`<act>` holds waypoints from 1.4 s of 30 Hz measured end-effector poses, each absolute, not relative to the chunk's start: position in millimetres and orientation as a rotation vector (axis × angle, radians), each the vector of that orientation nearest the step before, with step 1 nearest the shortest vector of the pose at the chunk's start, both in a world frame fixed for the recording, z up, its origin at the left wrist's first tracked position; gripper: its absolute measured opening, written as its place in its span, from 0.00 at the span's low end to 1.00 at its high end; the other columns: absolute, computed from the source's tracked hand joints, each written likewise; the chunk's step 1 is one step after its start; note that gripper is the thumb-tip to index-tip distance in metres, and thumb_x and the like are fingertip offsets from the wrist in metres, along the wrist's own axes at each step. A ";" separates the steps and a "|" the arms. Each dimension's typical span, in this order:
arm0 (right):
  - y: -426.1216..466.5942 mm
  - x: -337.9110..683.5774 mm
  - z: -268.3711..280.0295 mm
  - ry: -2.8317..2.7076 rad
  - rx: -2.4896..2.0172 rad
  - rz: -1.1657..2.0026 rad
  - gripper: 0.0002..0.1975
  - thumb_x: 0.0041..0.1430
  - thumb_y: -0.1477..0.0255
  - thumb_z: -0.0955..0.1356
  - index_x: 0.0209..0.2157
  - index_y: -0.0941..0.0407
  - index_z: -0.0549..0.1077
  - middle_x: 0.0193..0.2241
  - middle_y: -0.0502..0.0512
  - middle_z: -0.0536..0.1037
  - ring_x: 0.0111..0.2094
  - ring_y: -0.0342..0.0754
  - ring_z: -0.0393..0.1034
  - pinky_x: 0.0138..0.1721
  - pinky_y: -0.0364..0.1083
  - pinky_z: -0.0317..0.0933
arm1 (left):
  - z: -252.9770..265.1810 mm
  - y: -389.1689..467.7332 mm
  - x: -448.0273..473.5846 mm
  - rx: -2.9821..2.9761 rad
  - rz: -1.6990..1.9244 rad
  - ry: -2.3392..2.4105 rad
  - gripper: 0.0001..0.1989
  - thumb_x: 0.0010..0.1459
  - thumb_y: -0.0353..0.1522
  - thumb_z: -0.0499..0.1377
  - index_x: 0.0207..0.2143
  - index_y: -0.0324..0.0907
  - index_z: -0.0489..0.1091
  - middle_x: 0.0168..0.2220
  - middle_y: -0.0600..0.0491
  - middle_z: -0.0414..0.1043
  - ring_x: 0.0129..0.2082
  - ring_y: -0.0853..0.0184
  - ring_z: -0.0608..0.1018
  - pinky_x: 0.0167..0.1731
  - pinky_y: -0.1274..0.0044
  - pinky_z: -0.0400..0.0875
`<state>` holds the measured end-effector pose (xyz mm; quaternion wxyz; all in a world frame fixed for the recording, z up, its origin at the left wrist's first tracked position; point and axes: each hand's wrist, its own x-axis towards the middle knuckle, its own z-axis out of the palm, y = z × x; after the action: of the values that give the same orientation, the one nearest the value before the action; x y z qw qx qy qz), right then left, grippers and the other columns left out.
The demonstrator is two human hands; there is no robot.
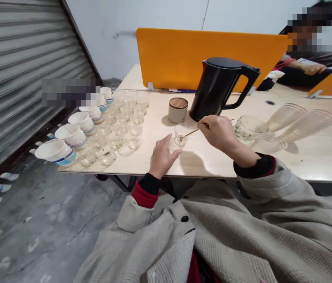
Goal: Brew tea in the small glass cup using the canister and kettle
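Observation:
In the head view, a small clear cup (183, 129) stands on the table in front of me. My left hand (162, 156) cradles its left side, with the thumb near the base and the fingers along the wall. A thin wooden stirring stick (191, 133) is pinched in my right hand (217, 131), its lower tip inside the cup. Whether that tip widens into a spoon is too small to tell. Just behind the cup sits a grey canister (178, 112) with a wooden lid. Right of my right hand is a clear glass bowl (250, 127) with dried green leaves.
Several filled clear cups (117, 143) crowd the table's left side, beside a row of patterned paper cups (71, 134). A black kettle (217, 88) stands before an orange divider (177, 59). Stacked clear cups (309, 125) lie at right. Another person's hand (313, 69) is beyond the divider.

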<state>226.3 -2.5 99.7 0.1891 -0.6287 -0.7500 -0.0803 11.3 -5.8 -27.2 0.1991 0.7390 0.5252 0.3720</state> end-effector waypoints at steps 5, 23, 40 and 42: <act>-2.6 223.9 93.0 -2.030 -1.757 -0.209 0.14 0.64 0.76 0.63 0.30 0.55 0.80 0.34 0.60 0.84 0.33 0.52 0.72 0.33 0.48 0.52 | -27.4 -5.3 11.6 2.097 1.039 1.472 0.37 0.60 0.37 0.69 0.70 0.42 0.66 0.67 0.42 0.73 0.65 0.46 0.74 0.66 0.57 0.69; -15.4 215.9 89.3 -2.016 -1.676 -0.149 0.16 0.69 0.73 0.63 0.36 0.54 0.83 0.38 0.61 0.84 0.39 0.55 0.76 0.38 0.50 0.61 | -23.8 -8.9 11.1 2.056 1.045 1.453 0.37 0.59 0.34 0.68 0.70 0.44 0.66 0.67 0.44 0.73 0.65 0.46 0.73 0.67 0.56 0.69; -24.4 235.1 81.5 -1.792 -1.489 -0.095 0.13 0.69 0.69 0.66 0.33 0.53 0.81 0.33 0.58 0.82 0.32 0.52 0.75 0.36 0.49 0.64 | -18.2 -12.3 9.4 1.980 1.003 1.500 0.38 0.58 0.34 0.69 0.70 0.41 0.65 0.67 0.44 0.74 0.65 0.49 0.74 0.64 0.60 0.72; -27.2 236.2 81.9 -1.798 -1.485 -0.123 0.13 0.69 0.69 0.65 0.34 0.53 0.81 0.33 0.58 0.82 0.33 0.52 0.75 0.37 0.49 0.64 | -17.7 -12.5 9.6 1.987 1.001 1.502 0.37 0.58 0.33 0.69 0.69 0.41 0.66 0.66 0.43 0.74 0.65 0.49 0.74 0.64 0.60 0.72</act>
<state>236.2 -27.2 81.9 0.3923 -0.5848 -0.7084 -0.0485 9.6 -12.5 -17.7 0.2266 0.7208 0.5451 0.3633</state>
